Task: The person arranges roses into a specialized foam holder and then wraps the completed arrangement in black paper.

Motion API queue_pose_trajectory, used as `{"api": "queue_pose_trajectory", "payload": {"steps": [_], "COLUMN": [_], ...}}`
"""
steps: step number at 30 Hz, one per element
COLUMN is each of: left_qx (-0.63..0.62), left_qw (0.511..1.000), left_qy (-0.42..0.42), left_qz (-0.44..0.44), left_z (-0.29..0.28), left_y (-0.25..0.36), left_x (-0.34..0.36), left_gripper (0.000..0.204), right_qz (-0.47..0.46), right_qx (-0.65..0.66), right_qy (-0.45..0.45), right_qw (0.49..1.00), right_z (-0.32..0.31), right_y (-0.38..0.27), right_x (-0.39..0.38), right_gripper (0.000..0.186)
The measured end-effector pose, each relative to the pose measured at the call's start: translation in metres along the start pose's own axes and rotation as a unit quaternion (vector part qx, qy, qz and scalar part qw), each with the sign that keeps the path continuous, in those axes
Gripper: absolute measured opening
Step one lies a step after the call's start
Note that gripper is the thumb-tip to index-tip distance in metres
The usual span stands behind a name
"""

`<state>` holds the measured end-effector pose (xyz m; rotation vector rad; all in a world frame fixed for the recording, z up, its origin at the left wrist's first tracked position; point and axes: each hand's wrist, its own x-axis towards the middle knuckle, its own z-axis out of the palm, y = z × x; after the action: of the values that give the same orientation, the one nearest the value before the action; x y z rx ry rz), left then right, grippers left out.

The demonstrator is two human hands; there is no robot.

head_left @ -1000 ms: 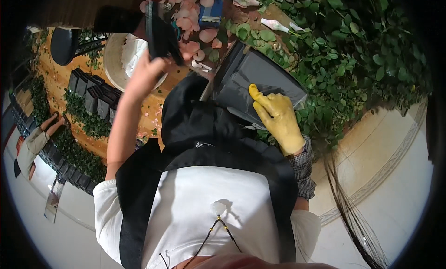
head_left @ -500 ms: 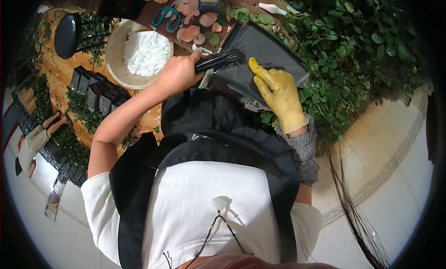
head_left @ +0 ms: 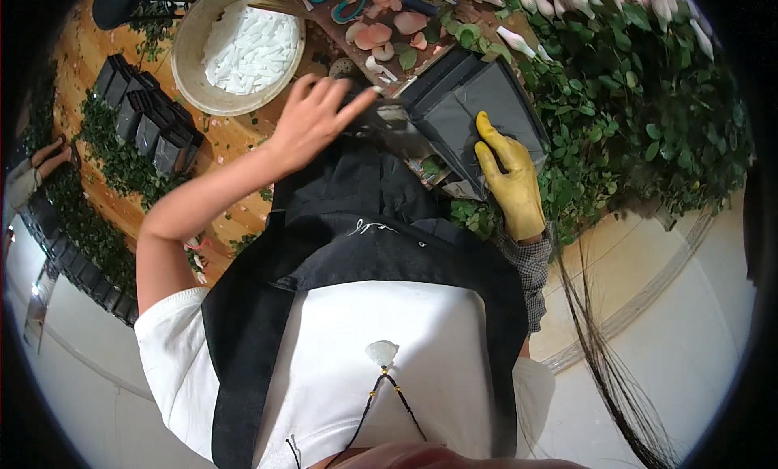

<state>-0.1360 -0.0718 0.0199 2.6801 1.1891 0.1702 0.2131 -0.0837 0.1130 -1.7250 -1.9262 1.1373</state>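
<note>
My left hand is open, its fingers spread just left of a stack of dark rectangular sheets. A dark object lies under or beside those fingertips, too unclear to name. My right hand, in a yellow glove, rests on the stack's right side with two extended fingers lying on the top sheet; its other fingers are hidden. The stack tilts at the table edge, above my black apron.
A round tub of white pieces stands left. Teal scissors and pink petals lie on the table. Leafy rose stems fill the right, black blocks sit left, and another person's legs show far left.
My left hand held a black tool, brought it down onto the dark stack, and now has spread fingers farther left, the tool no longer clearly visible. My gloved hand shifted right with the stack.
</note>
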Motion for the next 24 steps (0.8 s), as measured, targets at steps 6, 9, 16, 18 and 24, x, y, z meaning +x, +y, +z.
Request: {"api": "queue_pose_trajectory", "payload": {"steps": [6,9,16,18,24], "left_qx": [0.032,0.026,-0.171,-0.549,-0.717], "left_qw": [0.986,0.98,0.96,0.785,0.429], "left_qy": [0.016,0.042,-0.205,-0.254,-0.475], "left_qz": [0.164,0.191,0.086,-0.132,-0.276], "left_z": [0.012,0.017,-0.006,-0.009,0.004], "left_y": [-0.027,-0.038,-0.077,-0.068,-0.058], "left_x": [0.05,0.06,0.089,0.099,0.187], "left_gripper": [0.042,0.024,0.078,0.053,0.035], "right_qz": [0.0,0.015,-0.008,-0.035,0.031], "right_qx": [-0.041,-0.031,-0.025,-0.045,-0.062], "right_qy": [-0.013,-0.018,0.009,0.02,-0.01], "right_qw": [0.999,0.999,1.0,0.998,0.998], "right_z": [-0.002,-0.003,-0.006,-0.005,-0.004], "right_y": [-0.006,-0.008,-0.013,-0.011,0.001], "right_x": [0.001,0.002,0.007,0.01,0.008], "right_gripper": [0.044,0.044,0.038,0.035,0.021]}}
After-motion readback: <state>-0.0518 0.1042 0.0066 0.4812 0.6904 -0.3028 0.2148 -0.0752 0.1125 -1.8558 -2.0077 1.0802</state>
